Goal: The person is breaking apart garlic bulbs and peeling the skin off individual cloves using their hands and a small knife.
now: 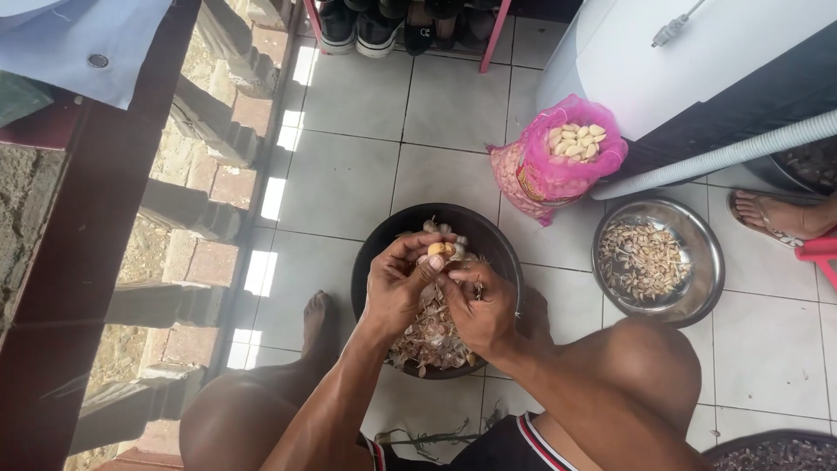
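Both hands work over a round black bowl heaped with papery pinkish garlic skins on the white tiled floor. The left hand pinches a small pale garlic clove — its fingers clamped on it just above the bowl's middle. The right hand sits touching the left, fingers curled together; whether they grip anything I cannot tell. Beside the bowl stand a shiny round steel bowl of cloves and a pink mesh bag of peeled garlic.
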